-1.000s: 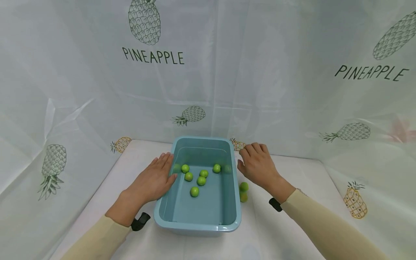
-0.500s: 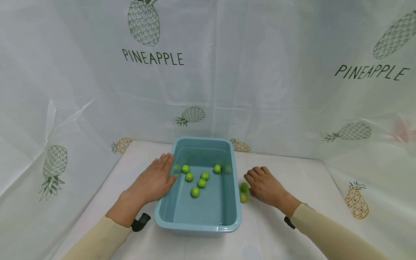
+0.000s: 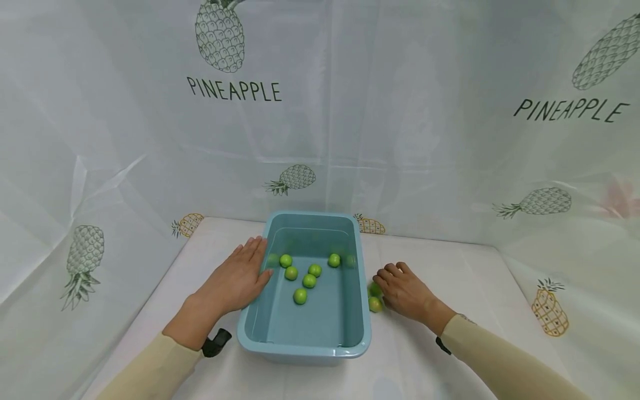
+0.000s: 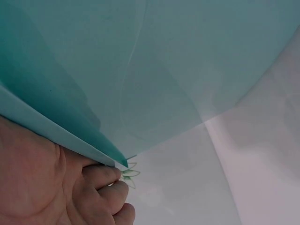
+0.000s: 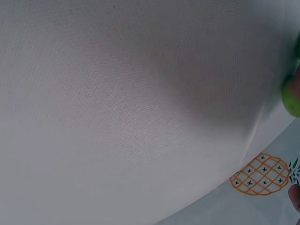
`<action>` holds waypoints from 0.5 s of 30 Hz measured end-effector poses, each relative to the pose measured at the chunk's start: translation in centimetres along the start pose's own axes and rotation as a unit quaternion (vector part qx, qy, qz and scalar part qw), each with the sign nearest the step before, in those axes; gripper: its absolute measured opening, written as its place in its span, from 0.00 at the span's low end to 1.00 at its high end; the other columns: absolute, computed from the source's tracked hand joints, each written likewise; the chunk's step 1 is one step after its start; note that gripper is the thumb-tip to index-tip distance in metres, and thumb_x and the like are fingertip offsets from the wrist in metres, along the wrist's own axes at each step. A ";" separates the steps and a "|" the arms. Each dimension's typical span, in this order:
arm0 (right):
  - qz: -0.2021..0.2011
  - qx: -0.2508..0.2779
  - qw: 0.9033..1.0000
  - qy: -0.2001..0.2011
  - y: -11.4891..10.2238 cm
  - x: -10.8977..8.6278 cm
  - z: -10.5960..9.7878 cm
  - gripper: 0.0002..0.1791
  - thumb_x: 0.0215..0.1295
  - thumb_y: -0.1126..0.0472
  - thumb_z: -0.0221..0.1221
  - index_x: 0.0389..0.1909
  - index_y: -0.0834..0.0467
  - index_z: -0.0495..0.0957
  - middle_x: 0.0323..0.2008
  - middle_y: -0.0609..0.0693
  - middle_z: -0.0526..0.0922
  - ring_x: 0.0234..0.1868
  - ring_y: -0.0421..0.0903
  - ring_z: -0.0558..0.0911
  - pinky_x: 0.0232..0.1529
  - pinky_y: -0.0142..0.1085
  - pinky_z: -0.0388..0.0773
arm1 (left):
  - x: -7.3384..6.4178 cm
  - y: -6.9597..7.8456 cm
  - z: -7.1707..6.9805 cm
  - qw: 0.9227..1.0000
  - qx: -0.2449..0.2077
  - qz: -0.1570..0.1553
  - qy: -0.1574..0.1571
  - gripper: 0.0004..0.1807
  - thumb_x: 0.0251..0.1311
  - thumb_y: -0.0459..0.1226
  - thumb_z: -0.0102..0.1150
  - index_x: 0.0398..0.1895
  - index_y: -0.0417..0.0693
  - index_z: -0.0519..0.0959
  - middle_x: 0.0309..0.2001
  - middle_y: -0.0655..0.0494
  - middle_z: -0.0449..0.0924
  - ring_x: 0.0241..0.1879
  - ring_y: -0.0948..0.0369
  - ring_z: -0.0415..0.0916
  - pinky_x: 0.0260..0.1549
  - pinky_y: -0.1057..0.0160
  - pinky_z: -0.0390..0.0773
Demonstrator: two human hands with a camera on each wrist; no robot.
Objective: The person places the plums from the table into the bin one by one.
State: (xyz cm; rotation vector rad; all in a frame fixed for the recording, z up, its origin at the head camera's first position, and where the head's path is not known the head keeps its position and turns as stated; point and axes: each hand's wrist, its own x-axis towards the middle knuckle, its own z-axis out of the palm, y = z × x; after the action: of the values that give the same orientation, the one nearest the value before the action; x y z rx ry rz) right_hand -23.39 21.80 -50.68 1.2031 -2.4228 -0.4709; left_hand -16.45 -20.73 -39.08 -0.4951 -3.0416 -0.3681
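Observation:
A light blue plastic bin (image 3: 303, 352) stands on the white-covered table, with several small round green fruits (image 3: 300, 295) on its floor. My left hand (image 3: 235, 278) rests along its left rim, fingers straight and thumb just over the edge. In the left wrist view the palm (image 4: 33, 173) lies against the outside of the rim (image 4: 56, 129). Right of the bin, my right hand (image 3: 406, 291) pinches a green fruit (image 3: 375, 289) with bent fingers. Another, yellower green fruit (image 3: 375, 304) lies just nearer, between hand and bin. In the right wrist view a finger overlaps the green fruit (image 5: 291, 101).
A pale sheet (image 3: 425, 139) printed with pineapples hangs behind and beside the table. The white tabletop (image 3: 450, 261) ends at the sheet's foot. Each wrist wears a black strap (image 3: 216, 342).
My right hand has come down and nearer from beside the bin's far right rim to the fruits on the table, and its fingers have closed in on one. The left hand stays put.

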 end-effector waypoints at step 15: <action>0.007 -0.007 0.999 -0.031 -0.4 0.5 0.4 0.18 0.69 0.52 0.69 0.52 0.56 0.77 0.48 0.51 0.83 0.53 0.52 0.78 0.56 0.47 0.78 | 0.0 -0.2 0.2 1.000 -0.004 -0.008 -0.004 0.41 0.78 0.48 0.52 0.82 0.29 0.53 0.82 0.34 0.53 0.83 0.38 0.50 0.80 0.37 0.55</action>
State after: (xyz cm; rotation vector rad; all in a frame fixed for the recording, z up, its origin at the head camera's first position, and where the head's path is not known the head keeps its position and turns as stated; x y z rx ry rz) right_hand -23.63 21.27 -51.13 1.1827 -2.4739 -0.5285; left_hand -16.53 -20.83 -39.27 -0.4748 -3.0553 -0.3801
